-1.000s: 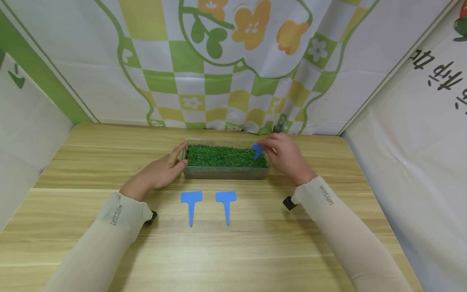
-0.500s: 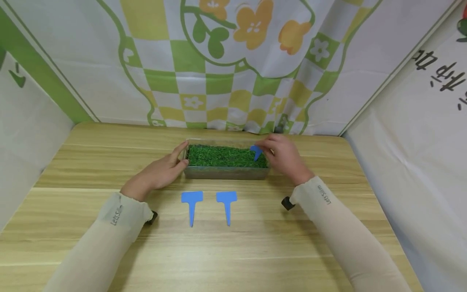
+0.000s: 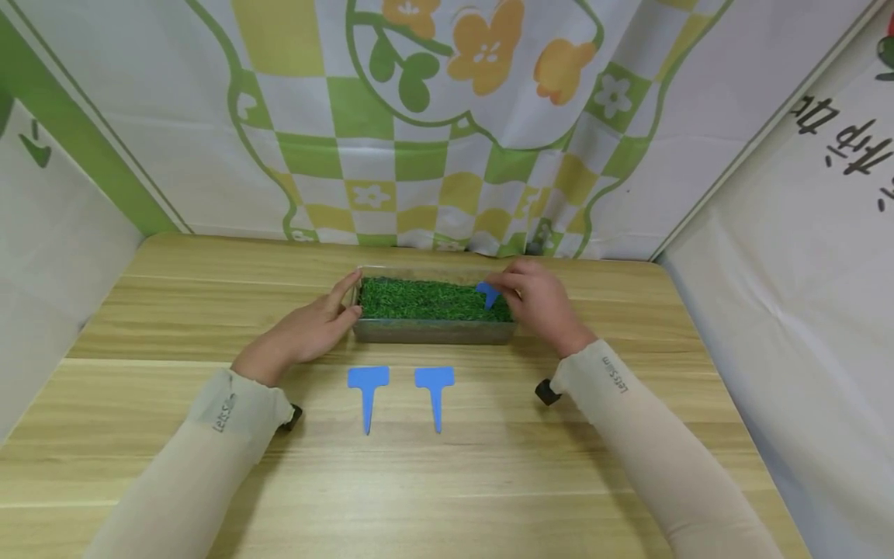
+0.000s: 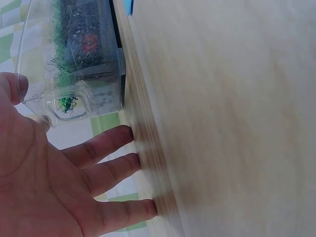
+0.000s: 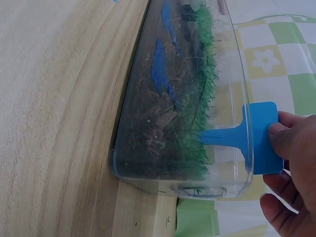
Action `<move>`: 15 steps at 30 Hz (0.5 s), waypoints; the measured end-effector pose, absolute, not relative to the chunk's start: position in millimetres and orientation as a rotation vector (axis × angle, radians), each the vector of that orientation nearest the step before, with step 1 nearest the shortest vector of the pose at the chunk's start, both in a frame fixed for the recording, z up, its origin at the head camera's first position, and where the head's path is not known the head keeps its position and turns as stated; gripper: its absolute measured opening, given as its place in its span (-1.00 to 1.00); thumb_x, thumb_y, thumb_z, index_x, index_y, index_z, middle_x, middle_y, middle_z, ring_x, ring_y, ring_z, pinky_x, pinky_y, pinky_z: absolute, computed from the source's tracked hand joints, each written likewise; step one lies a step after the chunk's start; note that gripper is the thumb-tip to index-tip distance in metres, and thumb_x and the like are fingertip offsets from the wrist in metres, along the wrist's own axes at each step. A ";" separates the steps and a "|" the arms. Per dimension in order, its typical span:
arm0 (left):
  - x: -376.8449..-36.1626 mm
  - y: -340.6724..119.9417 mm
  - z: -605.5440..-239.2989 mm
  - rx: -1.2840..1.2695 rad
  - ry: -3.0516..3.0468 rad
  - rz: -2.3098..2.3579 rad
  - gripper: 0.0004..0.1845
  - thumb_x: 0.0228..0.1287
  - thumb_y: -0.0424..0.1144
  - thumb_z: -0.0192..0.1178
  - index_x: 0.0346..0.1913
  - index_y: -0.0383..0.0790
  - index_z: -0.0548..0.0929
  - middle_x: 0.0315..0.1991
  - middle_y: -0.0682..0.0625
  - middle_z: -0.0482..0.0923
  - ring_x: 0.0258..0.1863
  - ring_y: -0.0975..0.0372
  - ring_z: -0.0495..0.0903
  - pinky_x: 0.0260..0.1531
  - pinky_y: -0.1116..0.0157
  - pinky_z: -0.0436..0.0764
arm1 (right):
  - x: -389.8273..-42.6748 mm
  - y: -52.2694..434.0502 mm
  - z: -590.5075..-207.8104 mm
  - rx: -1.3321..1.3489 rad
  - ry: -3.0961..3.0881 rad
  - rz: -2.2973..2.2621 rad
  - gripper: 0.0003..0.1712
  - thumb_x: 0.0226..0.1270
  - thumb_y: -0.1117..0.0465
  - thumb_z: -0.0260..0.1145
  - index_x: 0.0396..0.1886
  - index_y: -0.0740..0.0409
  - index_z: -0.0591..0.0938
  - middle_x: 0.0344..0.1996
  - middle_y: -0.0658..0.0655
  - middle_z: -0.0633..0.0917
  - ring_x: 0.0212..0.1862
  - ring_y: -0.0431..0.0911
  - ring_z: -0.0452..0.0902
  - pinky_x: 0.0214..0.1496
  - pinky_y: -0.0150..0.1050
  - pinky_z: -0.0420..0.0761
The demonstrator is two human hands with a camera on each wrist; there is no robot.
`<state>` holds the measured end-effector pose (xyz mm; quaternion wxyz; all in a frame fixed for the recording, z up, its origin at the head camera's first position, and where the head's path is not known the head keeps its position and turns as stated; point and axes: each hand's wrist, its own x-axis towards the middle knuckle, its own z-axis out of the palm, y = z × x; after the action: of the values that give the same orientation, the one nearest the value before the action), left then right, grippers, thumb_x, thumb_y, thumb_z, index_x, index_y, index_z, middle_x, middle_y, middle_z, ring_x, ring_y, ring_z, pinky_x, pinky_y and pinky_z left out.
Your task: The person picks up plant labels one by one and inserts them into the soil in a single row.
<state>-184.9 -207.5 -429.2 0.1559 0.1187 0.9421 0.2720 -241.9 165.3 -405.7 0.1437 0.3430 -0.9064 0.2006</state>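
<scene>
Three blue T-shaped plant markers are in view, and the one being worked stands in the grass at the right end of a clear plastic box. This blue marker (image 5: 249, 137) is a thin flat tag with a wide head and a narrow pointed stem; its stem is pushed down into the green turf (image 3: 426, 299), while the head rises above it. It looks light and fairly stiff, likely to flex if pushed from the side, so the broad head seems the sensible place to hold it, pressing straight along the stem. The right hand (image 3: 539, 304) pinches that head, thumb and fingertips closed on its flat faces, as the right wrist view shows plainly. The clear box (image 3: 433, 331) sits on the far middle of the wooden table (image 3: 489, 481), with a dark soil-like layer visible under the turf through its wall. It appears light and smooth-sided, so it may slide. The left hand (image 3: 307, 330) rests against the box's left end with fingers straight and slightly spread, gripping nothing. Nearer than the box, two spare markers (image 3: 368, 394) (image 3: 434, 394) lie flat side by side on the table, heads far and points near, apart from both hands. Patterned green, yellow and white cloth (image 3: 447, 116) hangs behind the table.
</scene>
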 end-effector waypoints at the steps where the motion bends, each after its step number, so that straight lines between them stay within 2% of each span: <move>1: -184.8 -207.4 -429.3 0.340 2.698 0.781 -0.30 0.58 0.24 -0.40 0.58 0.34 -0.46 0.40 -0.33 0.37 0.29 -0.32 0.42 0.24 -0.34 0.33 | -241.5 164.9 -405.7 0.988 -2.616 0.580 -0.73 0.46 0.33 0.25 0.02 0.07 0.78 -0.29 0.06 0.68 -0.23 -0.05 0.55 -0.18 -0.14 0.59; 15: -184.4 -208.2 -428.0 0.337 2.690 0.787 -0.30 0.57 0.25 -0.40 0.59 0.34 -0.44 0.40 -0.32 0.37 0.27 -0.31 0.45 0.20 -0.34 0.36 | -239.3 163.7 -408.3 0.940 -2.668 0.629 -0.71 0.48 0.32 0.23 0.06 0.06 0.76 -0.26 0.04 0.71 -0.20 -0.06 0.58 -0.19 -0.15 0.60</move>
<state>-184.4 -208.2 -428.0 0.1588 0.1177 0.9408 0.2753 -239.3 163.7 -408.3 0.1216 0.3221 -0.9138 0.2156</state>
